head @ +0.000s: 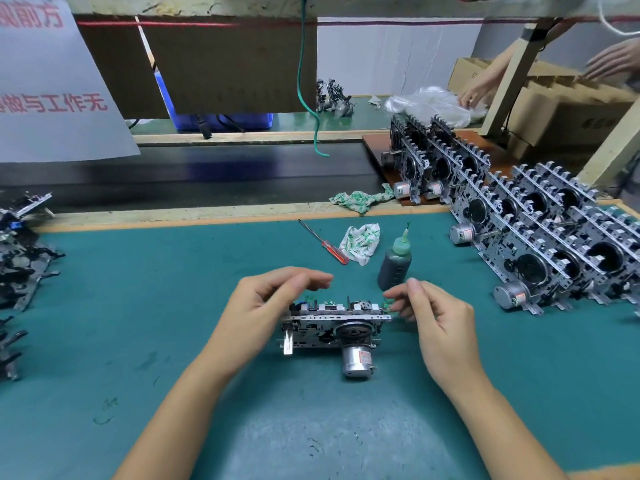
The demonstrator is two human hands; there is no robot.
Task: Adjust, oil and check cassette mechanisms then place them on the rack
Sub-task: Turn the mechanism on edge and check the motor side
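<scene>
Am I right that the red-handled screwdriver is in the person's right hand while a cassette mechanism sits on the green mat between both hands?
Not quite. The head view shows the red-handled screwdriver lying on the green mat, beyond the hands and beside a patterned cloth. The right hand pinches something small and green at the end of the cassette mechanism, which does sit on the mat between it and the left hand.

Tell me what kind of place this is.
Likely an electronics assembly line workbench: rows of cassette mechanisms stand at the right, an oil bottle and screwdriver lie on the green mat, and a conveyor belt runs behind.
</scene>
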